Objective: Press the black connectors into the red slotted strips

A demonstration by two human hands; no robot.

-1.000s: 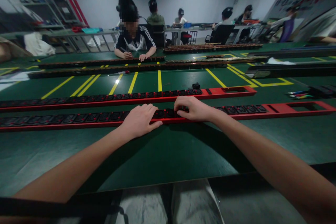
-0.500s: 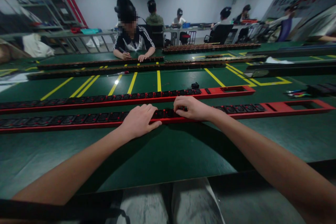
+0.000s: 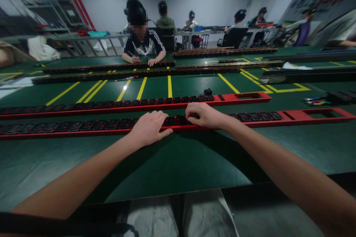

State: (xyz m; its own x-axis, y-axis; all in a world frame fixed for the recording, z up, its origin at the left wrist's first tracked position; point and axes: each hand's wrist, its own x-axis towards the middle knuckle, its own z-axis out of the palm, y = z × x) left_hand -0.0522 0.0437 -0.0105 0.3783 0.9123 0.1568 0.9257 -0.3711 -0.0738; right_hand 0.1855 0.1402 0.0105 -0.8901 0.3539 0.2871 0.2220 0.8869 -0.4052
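Two long red strips filled with black sockets lie across the green table. My left hand (image 3: 148,127) rests flat on the near red strip (image 3: 306,115), fingers curled over its sockets. My right hand (image 3: 205,115) presses on the same strip a little to the right, fingertips bent down onto a black socket. The far red strip (image 3: 244,97) lies parallel just behind, untouched. A single loose black socket (image 3: 207,91) sits behind the far strip.
The green table (image 3: 180,163) carries yellow lines and more dark strips (image 3: 111,67) farther back. A person in a black striped top works opposite. Coloured pens (image 3: 317,100) and a black part lie at the right. Other people sit at tables behind.
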